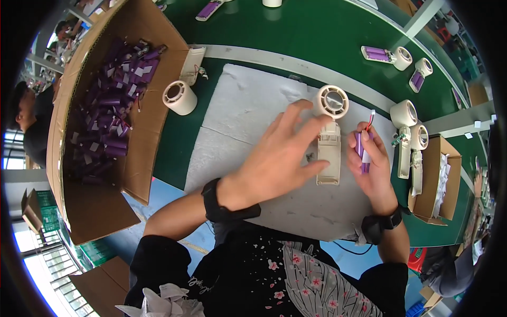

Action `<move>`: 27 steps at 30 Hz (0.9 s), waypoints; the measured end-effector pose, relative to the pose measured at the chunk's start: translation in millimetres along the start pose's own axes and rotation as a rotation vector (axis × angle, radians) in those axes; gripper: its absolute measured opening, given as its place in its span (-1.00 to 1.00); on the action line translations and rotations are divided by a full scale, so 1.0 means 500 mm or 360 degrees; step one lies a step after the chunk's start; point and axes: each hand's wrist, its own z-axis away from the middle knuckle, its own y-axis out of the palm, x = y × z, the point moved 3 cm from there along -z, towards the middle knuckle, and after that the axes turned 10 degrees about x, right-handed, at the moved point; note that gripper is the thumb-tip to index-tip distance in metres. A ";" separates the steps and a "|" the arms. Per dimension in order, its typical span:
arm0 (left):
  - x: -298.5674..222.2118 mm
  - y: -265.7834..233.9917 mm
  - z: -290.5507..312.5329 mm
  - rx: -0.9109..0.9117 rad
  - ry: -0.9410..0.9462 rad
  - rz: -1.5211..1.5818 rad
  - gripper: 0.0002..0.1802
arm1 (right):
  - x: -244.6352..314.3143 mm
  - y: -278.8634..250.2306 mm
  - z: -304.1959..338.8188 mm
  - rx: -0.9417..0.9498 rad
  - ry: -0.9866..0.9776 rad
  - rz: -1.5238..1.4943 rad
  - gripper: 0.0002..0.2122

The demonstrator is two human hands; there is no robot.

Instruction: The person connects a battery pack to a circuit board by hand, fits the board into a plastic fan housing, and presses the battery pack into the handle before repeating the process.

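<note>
While the left hand point(274, 158) is pressing down on the cream plastic handheld fan body point(329, 142), which is lying flat on the white foam mat point(248, 105) covering the green tabletop point(296, 31), the right hand point(369, 158) is holding a purple cylindrical battery cell point(361, 150) just beside it. The left fingers point(303, 132) are spreading wide and flat, thumb resting against the side of the open handle, pinching nothing. The right fingers are curling closed around the cell, whose thin red lead point(369, 120) is sticking up above them.

The cell is looking rigid, smooth and fairly dense for its size, so a grip around its middle seems safest; its wrapper may be slippery, and the fine lead is probably the fragile part and should not be pulled. The fan shell is appearing light, stiff and thin-walled, likely to skid on the foam unless pinned by the handle sides, away from the round grille head point(331, 101).

A large cardboard box of purple cells point(111, 111) is standing to the left, and further cream fans point(409, 132) are lying to the right.
</note>
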 end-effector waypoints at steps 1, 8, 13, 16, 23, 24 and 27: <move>0.026 0.018 -0.010 0.0046 -0.0100 0.0073 -0.36 | 0.005 -0.015 0.003 0.0100 0.0025 0.0005 -0.71; 0.068 0.071 -0.079 0.0478 -0.0153 0.0327 -0.44 | 0.018 -0.023 0.005 -0.0107 -0.0435 0.1336 -0.78; 0.099 0.073 -0.086 0.0521 -0.0022 0.0705 -0.57 | 0.015 0.012 0.001 0.0060 -0.0580 0.2012 -0.72; 0.110 0.075 -0.081 0.0474 0.0034 0.0745 -0.64 | 0.012 0.014 -0.006 0.0105 -0.0666 0.2187 -0.73; 0.110 0.071 -0.072 0.0450 0.0060 0.0691 -0.68 | 0.009 0.024 -0.008 0.0096 -0.0684 0.2323 -0.73; 0.109 0.071 -0.072 0.0453 0.0076 0.0687 -0.68 | 0.010 0.026 -0.009 0.0086 -0.0694 0.2328 -0.71; 0.107 0.069 -0.072 0.0445 0.0102 0.0678 -0.66 | 0.013 0.027 -0.009 0.0115 -0.0686 0.2360 -0.71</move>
